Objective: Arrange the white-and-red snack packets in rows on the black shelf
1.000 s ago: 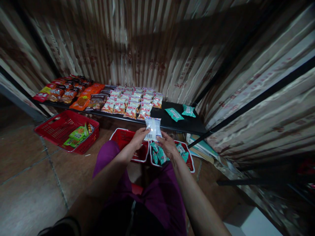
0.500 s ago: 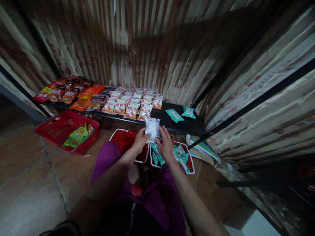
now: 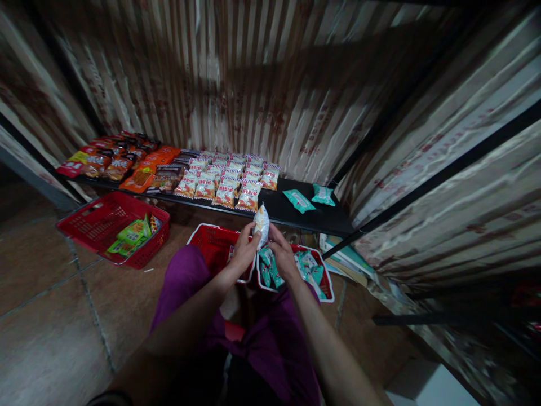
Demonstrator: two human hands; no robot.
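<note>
A white snack bag (image 3: pixel 261 224) stands nearly edge-on between my two hands, above the baskets. My left hand (image 3: pixel 244 248) is closed on its left side, with the thumb on the near face. Against its right side my right hand (image 3: pixel 282 252) is closed too, the fingertips partly hidden by the bag. Matching white-and-orange snack bags (image 3: pixel 226 190) lie in rows on the black shelf (image 3: pixel 279 210). Under my left hand is a red basket (image 3: pixel 215 245), mostly bare inside. Teal packets (image 3: pixel 310 268) fill another red basket (image 3: pixel 332 293) below my right hand.
Two teal packets (image 3: pixel 299 201) lie on the shelf's right part. Orange packs (image 3: pixel 146 172) and red-brown bags (image 3: pixel 118 165) occupy its left. A red basket (image 3: pixel 93 223) with green packets stands on the floor at left. A slanting black post (image 3: pixel 393 206) borders the right side.
The snack bag has turned from its flat back showing to nearly edge-on. My right hand's fingers, spread before, have come in against it.
</note>
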